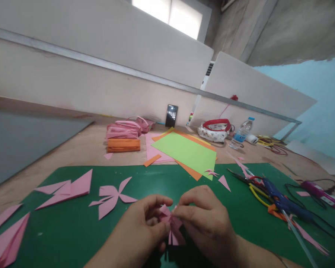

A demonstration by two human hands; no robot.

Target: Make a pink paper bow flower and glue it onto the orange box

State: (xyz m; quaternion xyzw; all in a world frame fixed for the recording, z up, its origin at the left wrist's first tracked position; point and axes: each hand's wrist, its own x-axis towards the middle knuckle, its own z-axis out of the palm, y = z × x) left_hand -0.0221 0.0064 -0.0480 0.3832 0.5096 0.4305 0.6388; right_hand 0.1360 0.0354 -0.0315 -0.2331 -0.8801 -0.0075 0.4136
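Paper cutout [173, 225] between left hand [142, 227], right hand [207, 220]

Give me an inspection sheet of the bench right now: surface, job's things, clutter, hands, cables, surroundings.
surface: green cutting mat on a wooden table.
job's things: pink paper piece, cut into points, pinched between both hands; a similar pink cut shape lies flat to its left.
clutter: pink offcuts, green sheet over orange ones, stacked paper strips, scissors, blue glue gun, water bottle, phone.
grippers: left hand and right hand, both closed on the piece.
cables: yellow and red tangle; black lead on the mat's right end.
surroundings: white partition panels, window.
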